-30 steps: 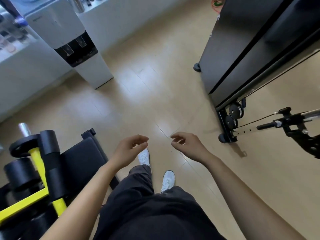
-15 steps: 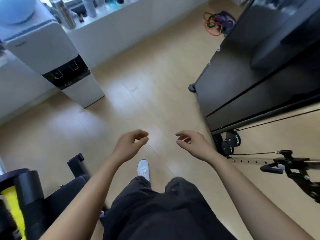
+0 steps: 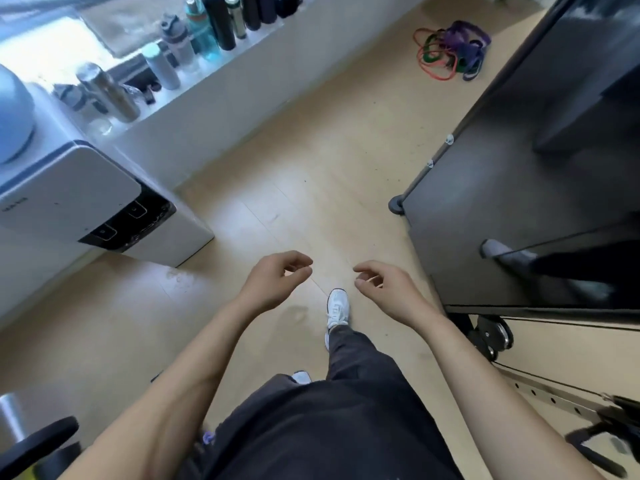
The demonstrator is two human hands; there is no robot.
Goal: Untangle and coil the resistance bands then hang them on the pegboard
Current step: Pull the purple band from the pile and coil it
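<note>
Water dispenser (image 3: 104, 216) label blurred, unreadable; resistance bands (image 3: 450, 51) tangled on floor.

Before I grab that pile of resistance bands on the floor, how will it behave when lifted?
The resistance bands lie in loose, overlapping loops, so they will probably be floppy and dangle. Red, green and purple strands cross, so the pile likely lifts as one tangled clump. They look thin, so probably light.

Red, green and purple resistance bands (image 3: 452, 51), white shoe (image 3: 337, 306), pale wood floor (image 3: 311, 168).
</note>
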